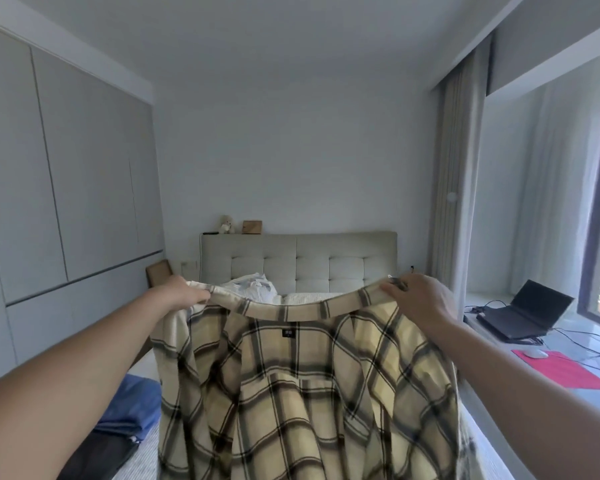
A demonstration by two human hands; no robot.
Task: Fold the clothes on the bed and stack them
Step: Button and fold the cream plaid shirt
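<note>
Plaid shirt [302, 393] held up in the air over the bed [146, 455], collar uppermost and hem hanging down out of view; its long axis runs vertically, its shoulder line horizontally across the view. The inner side faces the camera, with a small dark label [288, 333] just below the collar. Left hand [184, 295], arm stretched forward, pinches the left shoulder of the shirt, fingers curled onto the cloth. Right hand [418, 299], arm likewise extended, grasps the right shoulder from above, back of the hand toward the camera. Both hands at equal height, well apart. Blue garment [129, 407] and a dark one [99, 455] lie on the bed at lower left. Laptop [530, 313] on the sill at right.
</note>
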